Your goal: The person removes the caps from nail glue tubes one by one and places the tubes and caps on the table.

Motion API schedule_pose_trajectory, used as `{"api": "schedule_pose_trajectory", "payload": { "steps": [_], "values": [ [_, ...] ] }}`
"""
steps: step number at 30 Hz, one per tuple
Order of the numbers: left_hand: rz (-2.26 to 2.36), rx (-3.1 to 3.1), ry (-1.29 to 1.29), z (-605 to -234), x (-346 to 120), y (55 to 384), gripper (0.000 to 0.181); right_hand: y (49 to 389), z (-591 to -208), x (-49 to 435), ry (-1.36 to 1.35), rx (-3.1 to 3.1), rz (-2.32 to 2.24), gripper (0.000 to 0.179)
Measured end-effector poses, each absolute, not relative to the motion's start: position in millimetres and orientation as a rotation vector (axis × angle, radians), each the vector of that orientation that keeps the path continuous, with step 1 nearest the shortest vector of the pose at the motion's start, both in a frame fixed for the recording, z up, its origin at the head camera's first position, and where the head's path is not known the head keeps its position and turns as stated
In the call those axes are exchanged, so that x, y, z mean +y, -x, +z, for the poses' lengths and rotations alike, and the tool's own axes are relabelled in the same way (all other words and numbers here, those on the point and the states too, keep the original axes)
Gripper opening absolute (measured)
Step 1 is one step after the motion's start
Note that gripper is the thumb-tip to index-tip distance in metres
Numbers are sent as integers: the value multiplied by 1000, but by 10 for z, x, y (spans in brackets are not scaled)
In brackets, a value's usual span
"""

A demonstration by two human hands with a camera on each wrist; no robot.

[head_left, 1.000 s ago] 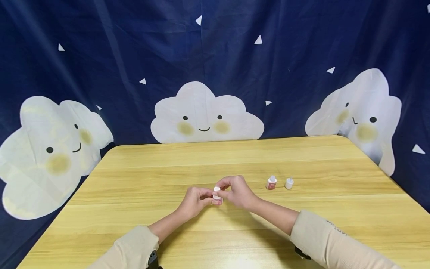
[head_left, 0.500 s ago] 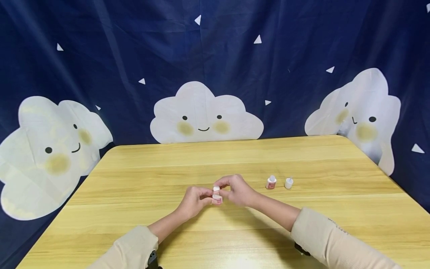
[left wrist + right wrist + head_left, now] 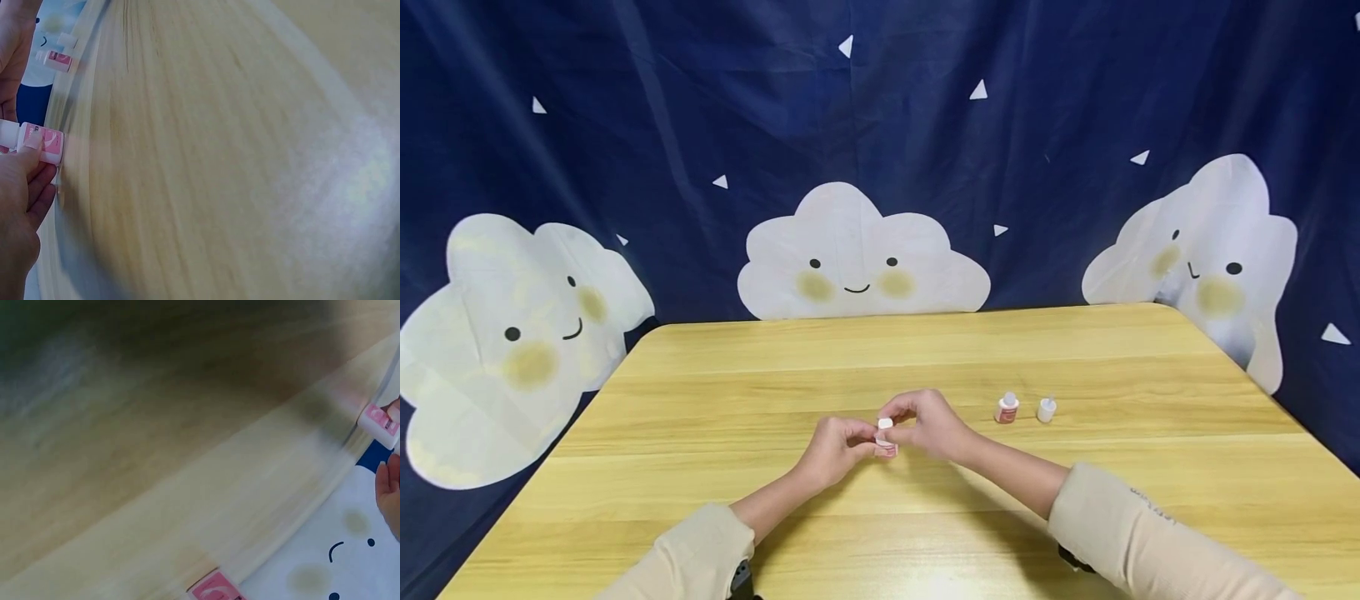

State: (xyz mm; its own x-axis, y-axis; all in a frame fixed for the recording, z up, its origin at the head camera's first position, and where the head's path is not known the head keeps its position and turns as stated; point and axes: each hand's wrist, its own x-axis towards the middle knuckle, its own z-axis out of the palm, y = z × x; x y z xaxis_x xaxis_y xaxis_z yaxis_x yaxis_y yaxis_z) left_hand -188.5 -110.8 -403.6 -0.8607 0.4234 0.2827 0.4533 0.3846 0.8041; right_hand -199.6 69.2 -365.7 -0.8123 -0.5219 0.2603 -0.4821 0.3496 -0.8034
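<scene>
Fingers of the left hand (image 3: 833,452) grip a bottle (image 3: 54,142); the right hand (image 3: 931,427) pinches its cap (image 3: 885,424); another bottle (image 3: 1007,410) stands farther right.

Navy curtain (image 3: 917,117) with smiling clouds (image 3: 853,233) behind wooden table (image 3: 715,392)

White cap (image 3: 9,134) partly beyond the left wrist view's left edge.

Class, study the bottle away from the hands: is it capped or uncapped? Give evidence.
Uncapped: the bottle shows its narrow, greyish top bare, and a white cap sits apart beside it on the table.
</scene>
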Motion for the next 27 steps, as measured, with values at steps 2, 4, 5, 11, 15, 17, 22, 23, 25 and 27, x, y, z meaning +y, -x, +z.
{"api": "schedule_pose_trajectory", "payload": {
  "steps": [2, 4, 5, 11, 15, 17, 22, 23, 25, 27],
  "values": [
    [-1536, -2589, 819, -4032, -1106, 1876, 16, 1987, -3685, 679, 916, 2550, -1541, 10],
    [-1546, -2595, 812, -4028, -1102, 1868, 16, 1976, -3710, 671, 884, 2558, -1582, 10],
    [-1559, -2597, 808, -4026, -1100, 1863, 16, 1970, -3720, 670, 870, 2563, -1599, 10],
    [-1600, -2592, 801, -4035, -1098, 1864, 16, 1953, -3760, 667, 812, 2593, -1678, 12],
    [-1588, -2589, 792, -4038, -1096, 1865, 16, 1945, -3779, 664, 795, 2617, -1701, 12],
    [-1583, -2587, 786, -4037, -1096, 1866, 16, 1939, -3782, 662, 784, 2626, -1707, 12],
    [-1565, -2592, 775, -4031, -1098, 1875, 17, 1929, -3774, 658, 773, 2643, -1713, 10],
    [-1563, -2596, 773, -4030, -1098, 1876, 17, 1928, -3770, 656, 772, 2648, -1713, 10],
    [-1557, -2605, 767, -4030, -1100, 1879, 17, 1928, -3765, 650, 772, 2658, -1709, 9],
    [-1549, -2613, 762, -4030, -1104, 1881, 18, 1927, -3759, 643, 774, 2667, -1701, 9]
  ]
}}
